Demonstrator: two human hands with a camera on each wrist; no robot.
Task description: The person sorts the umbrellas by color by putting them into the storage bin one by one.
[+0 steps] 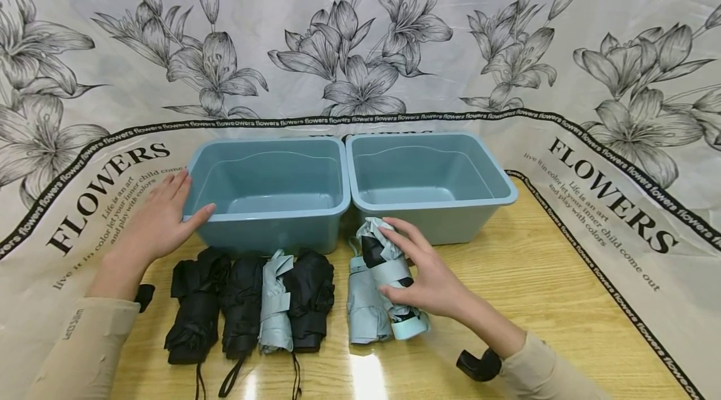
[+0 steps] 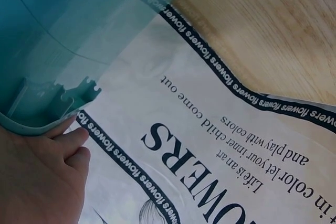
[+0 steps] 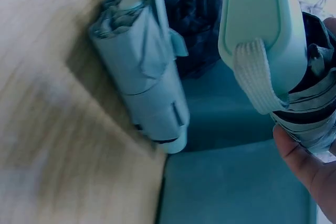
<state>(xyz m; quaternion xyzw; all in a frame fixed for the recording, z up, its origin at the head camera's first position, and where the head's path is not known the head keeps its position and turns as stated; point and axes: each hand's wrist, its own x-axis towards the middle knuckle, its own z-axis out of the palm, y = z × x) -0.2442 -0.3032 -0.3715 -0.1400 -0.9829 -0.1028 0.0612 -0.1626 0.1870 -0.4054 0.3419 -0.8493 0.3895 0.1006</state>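
Note:
My right hand (image 1: pixel 425 268) grips a folded umbrella (image 1: pixel 390 270) in pale blue and black, tilted, its mint end cap (image 3: pixel 257 19) with a strap seen close up in the right wrist view. Right beside it lies a folded grey-blue umbrella (image 1: pixel 366 306). My left hand (image 1: pixel 160 212) rests at the left end of the left blue bin (image 1: pixel 270 217), fingers fairly straight along its side and thumb over the front rim. In the left wrist view the fingers (image 2: pixel 73 142) touch the bin's rim from outside.
A second blue bin (image 1: pixel 434 206) stands right of the first. In front of the left bin lie several folded umbrellas: black ones (image 1: pixel 194 306), (image 1: pixel 242 306), (image 1: pixel 308 300) and a light blue one (image 1: pixel 276 306). A flower-print cloth (image 1: pixel 360 99) hangs behind the wooden table (image 1: pixel 541 287).

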